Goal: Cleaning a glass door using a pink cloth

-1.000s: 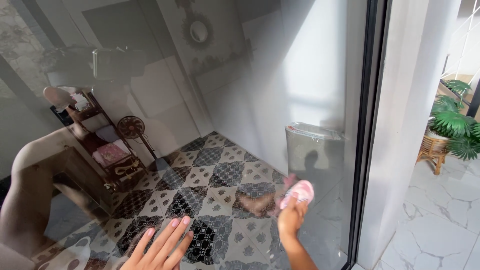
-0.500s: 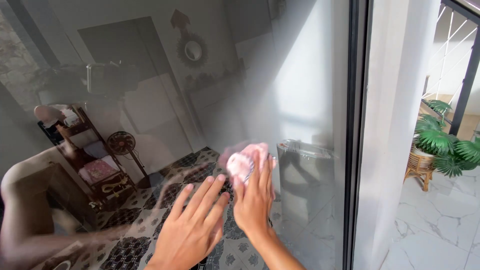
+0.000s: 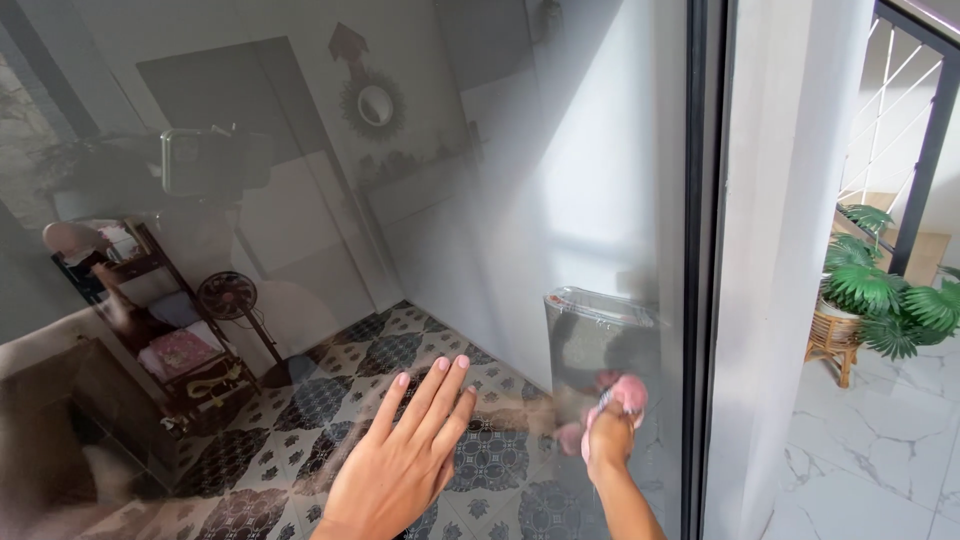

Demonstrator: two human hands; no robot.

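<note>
- The right hand (image 3: 610,445) has its grip closed on a pink cloth (image 3: 628,395), pressing it against the glass pane (image 3: 520,200).
- The cloth sits low on the pane, close to its right edge, just beside the dark door frame (image 3: 700,270).
- The left hand (image 3: 400,465) lies flat on the glass with fingers spread and its grip open, holding nothing, near the bottom edge of the pane and left of the right hand; the two are apart.
- Through the glass show a patterned tile floor (image 3: 330,400), a wooden shelf (image 3: 170,330) at the left, a small standing fan (image 3: 225,297) and a round wall mirror (image 3: 375,103).
- To the right of the frame stand a white pillar (image 3: 780,250) and a potted palm (image 3: 885,300) on a marble floor (image 3: 880,450).
</note>
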